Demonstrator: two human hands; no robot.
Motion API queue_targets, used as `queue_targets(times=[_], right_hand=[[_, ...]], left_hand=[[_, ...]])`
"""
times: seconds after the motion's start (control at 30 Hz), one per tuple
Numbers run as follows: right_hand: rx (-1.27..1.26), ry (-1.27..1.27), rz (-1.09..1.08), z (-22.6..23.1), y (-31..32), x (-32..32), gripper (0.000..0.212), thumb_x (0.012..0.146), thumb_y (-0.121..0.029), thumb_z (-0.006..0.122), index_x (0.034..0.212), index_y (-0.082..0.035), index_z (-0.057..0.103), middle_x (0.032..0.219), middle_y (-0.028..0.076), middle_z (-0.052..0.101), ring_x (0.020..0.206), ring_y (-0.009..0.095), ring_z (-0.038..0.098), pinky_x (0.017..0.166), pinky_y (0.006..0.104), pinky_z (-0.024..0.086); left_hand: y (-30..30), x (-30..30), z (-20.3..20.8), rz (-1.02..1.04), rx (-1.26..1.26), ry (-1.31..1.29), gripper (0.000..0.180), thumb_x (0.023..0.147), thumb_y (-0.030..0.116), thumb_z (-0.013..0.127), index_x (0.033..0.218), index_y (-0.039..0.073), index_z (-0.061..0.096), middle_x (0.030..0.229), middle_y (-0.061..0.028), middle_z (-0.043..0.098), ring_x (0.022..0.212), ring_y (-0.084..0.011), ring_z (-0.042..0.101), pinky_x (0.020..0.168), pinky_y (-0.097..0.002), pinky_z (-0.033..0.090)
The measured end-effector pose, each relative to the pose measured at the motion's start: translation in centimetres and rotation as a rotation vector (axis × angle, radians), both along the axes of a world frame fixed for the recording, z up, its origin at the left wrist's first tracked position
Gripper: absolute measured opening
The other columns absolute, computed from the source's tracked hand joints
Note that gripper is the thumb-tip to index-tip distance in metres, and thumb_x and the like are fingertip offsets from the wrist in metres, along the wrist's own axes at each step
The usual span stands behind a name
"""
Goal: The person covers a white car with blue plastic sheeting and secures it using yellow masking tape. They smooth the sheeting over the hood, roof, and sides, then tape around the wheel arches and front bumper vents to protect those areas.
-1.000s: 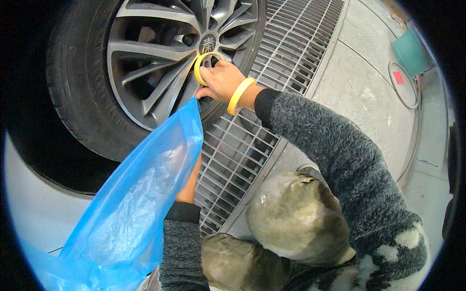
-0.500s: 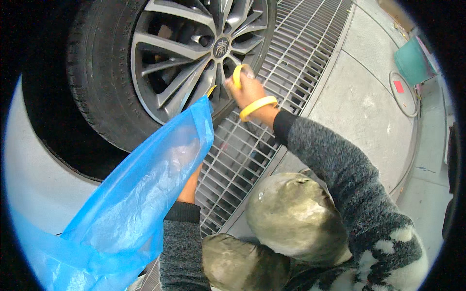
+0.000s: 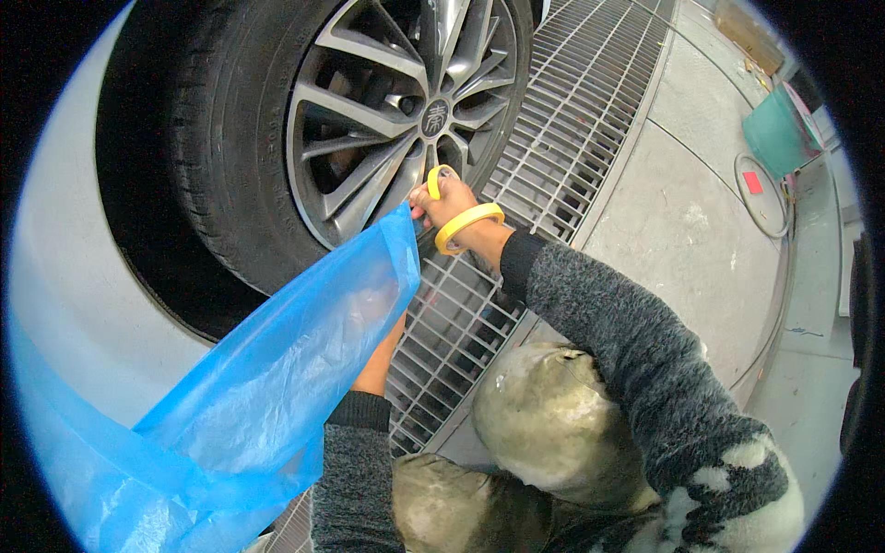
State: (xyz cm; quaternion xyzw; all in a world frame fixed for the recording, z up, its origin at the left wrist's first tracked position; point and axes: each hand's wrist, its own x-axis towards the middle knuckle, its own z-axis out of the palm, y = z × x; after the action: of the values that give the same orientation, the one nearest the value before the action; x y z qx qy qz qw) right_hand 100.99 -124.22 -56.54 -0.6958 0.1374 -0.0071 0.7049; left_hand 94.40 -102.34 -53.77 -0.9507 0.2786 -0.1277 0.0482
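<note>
Right grip curled round yellow tape roll at one-o'clock tip of blue film; left grip, behind film, unclear.

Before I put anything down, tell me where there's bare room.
Pale floor between the grating and the teal container, beyond the right sleeve. The grating beside the tyre has open stretches too, but it's slotted. Crowded: around the right hand, where yellow rings, blue sheet and wheel sit close.

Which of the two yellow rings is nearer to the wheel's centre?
The upper ring, at the fingers of the right hand; the other ring circles the wrist.
</note>
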Motion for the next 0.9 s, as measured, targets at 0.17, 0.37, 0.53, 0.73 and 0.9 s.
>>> queue_targets(times=[0.17, 0.37, 0.53, 0.73, 0.9], right_hand=[[-0.032, -0.041, -0.059, 0.5, -0.8, -0.1, 0.015, 0.101, -0.016, 0.064, 0.098, -0.005, 0.073, 0.081, 0.004, 0.073, 0.069, 0.012, 0.067, 0.061, 0.0287, 0.053], [-0.567, -0.346, -0.052, 7.4, -6.2, 2.1, 0.025, 0.099, -0.029, 0.068, 0.099, -0.004, 0.072, 0.081, 0.009, 0.072, 0.074, 0.020, 0.069, 0.070, 0.0351, 0.054], [-0.695, -0.476, 0.206, 9.1, -7.3, -1.7, 0.024, 0.096, -0.029, 0.071, 0.104, -0.007, 0.069, 0.091, 0.014, 0.074, 0.087, 0.031, 0.073, 0.080, 0.0421, 0.056], [-0.657, -0.536, 0.381, 10.2, -7.7, -1.9, 0.029, 0.092, -0.032, 0.073, 0.107, -0.007, 0.068, 0.092, 0.019, 0.072, 0.087, 0.039, 0.071, 0.078, 0.0466, 0.056], [-0.398, -0.510, 0.283, 12.7, -7.2, -0.6, 0.036, 0.090, -0.030, 0.075, 0.111, -0.003, 0.064, 0.090, 0.016, 0.071, 0.085, 0.037, 0.070, 0.077, 0.0457, 0.056]], left_hand=[[1.6, -0.1, 0.4, -0.005, -0.144, 0.044, 0.024, 0.102, 0.027, 0.057, 0.112, 0.009, 0.070, 0.105, -0.0148, 0.071, 0.094, -0.0328, 0.069, 0.084, -0.0474, 0.053], [0.6, -1.4, 5.9, -0.037, -0.438, 0.254, 0.031, 0.104, 0.028, 0.058, 0.120, 0.003, 0.068, 0.113, -0.0188, 0.071, 0.104, -0.0341, 0.069, 0.092, -0.0475, 0.054], [-4.1, 0.7, 9.9, -0.366, -0.113, -0.237, 0.036, 0.100, 0.020, 0.065, 0.129, -0.003, 0.063, 0.121, -0.0238, 0.068, 0.108, -0.0378, 0.069, 0.095, -0.0459, 0.054], [-12.4, 8.4, 16.6, -0.481, -0.661, -0.044, 0.041, 0.096, 0.006, 0.067, 0.135, 0.002, 0.060, 0.128, -0.0210, 0.063, 0.119, -0.0399, 0.062, 0.103, -0.0455, 0.049], [-13.5, 9.4, 25.4, -0.580, -0.148, -0.040, 0.044, 0.087, 0.008, 0.072, 0.130, 0.005, 0.064, 0.124, -0.0135, 0.067, 0.119, -0.0329, 0.062, 0.099, -0.0430, 0.050]])
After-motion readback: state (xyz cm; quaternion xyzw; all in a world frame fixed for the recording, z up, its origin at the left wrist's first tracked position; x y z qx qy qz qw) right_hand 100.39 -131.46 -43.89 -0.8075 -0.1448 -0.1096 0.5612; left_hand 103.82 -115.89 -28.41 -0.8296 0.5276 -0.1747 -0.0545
